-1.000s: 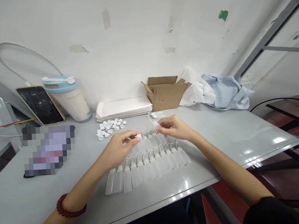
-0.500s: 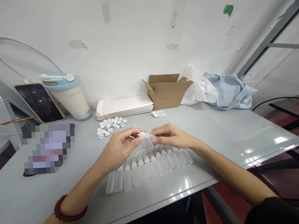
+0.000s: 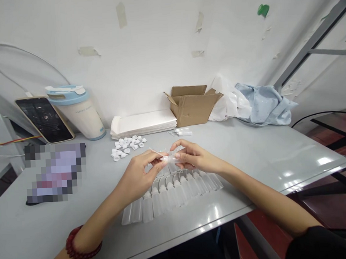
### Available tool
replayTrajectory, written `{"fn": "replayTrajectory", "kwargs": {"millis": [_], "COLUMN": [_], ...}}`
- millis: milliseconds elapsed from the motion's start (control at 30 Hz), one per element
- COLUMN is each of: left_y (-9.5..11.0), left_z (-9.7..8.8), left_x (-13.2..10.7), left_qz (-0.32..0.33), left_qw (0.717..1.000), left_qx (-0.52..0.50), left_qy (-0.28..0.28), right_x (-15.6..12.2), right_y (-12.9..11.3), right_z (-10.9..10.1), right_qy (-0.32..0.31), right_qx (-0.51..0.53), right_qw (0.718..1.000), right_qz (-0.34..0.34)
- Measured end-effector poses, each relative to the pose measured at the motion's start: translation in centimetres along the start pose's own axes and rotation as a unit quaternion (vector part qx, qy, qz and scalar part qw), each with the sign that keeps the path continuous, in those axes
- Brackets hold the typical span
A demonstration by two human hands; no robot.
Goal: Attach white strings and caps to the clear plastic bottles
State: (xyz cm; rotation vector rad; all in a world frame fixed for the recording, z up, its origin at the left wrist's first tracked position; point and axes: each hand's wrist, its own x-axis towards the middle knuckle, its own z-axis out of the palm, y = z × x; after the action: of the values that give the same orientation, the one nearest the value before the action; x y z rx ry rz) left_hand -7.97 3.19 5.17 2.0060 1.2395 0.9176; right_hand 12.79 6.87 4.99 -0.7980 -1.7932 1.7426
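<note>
My left hand (image 3: 140,171) and my right hand (image 3: 192,156) meet above the grey table (image 3: 250,156), both pinched on one small translucent dropper bottle (image 3: 169,158) held between them. Just below the hands lies a row of several like bottles (image 3: 170,195) side by side, with thin white tethered caps. A red bead bracelet (image 3: 80,248) is on my left wrist. A heap of small white caps (image 3: 127,145) lies beyond my left hand.
At the back by the wall stand an open cardboard box (image 3: 191,103), a stack of white flat sheets (image 3: 143,124), a white and blue cup (image 3: 79,111), a phone (image 3: 43,119), a white plastic bag (image 3: 228,99) and blue cloth (image 3: 264,103). Two more bottles (image 3: 182,133) lie before the box.
My hands came together and lifted one small bottle off the table. A second ago my right hand was reaching among the farther bottles; now both hands pinch the same bottle.
</note>
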Motion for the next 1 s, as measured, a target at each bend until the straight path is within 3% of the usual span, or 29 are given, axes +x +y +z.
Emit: {"fn": "replayTrajectory", "kwargs": {"millis": [167, 467, 533, 700, 767, 1000], "left_y": [0.3, 0.9, 0.8, 0.2, 0.3, 1.0], "left_z": [0.1, -0.3, 0.0, 0.7, 0.8, 0.3], "left_x": [0.0, 0.1, 0.0, -0.1, -0.1, -0.1], "left_qz": [0.014, -0.096, -0.079, 0.035, 0.043, -0.096], "left_qw": [1.000, 0.994, 0.996, 0.998, 0.997, 0.994], "left_qx": [-0.008, -0.032, -0.031, 0.016, 0.014, -0.047], "left_qy": [0.018, -0.034, -0.030, 0.059, 0.065, -0.023], "right_x": [0.1, 0.0, 0.0, 0.1, 0.1, 0.0], "right_y": [0.1, -0.2, -0.1, -0.1, -0.2, -0.4], "right_z": [-0.3, -0.2, -0.2, -0.1, -0.1, -0.1], "right_qy": [-0.019, -0.003, 0.001, 0.000, -0.003, -0.002], "right_qx": [0.063, 0.030, 0.028, 0.047, 0.059, 0.056], "right_qw": [0.997, 0.999, 0.999, 0.998, 0.997, 0.997], "right_qz": [0.032, 0.036, 0.039, 0.051, 0.053, 0.058]}}
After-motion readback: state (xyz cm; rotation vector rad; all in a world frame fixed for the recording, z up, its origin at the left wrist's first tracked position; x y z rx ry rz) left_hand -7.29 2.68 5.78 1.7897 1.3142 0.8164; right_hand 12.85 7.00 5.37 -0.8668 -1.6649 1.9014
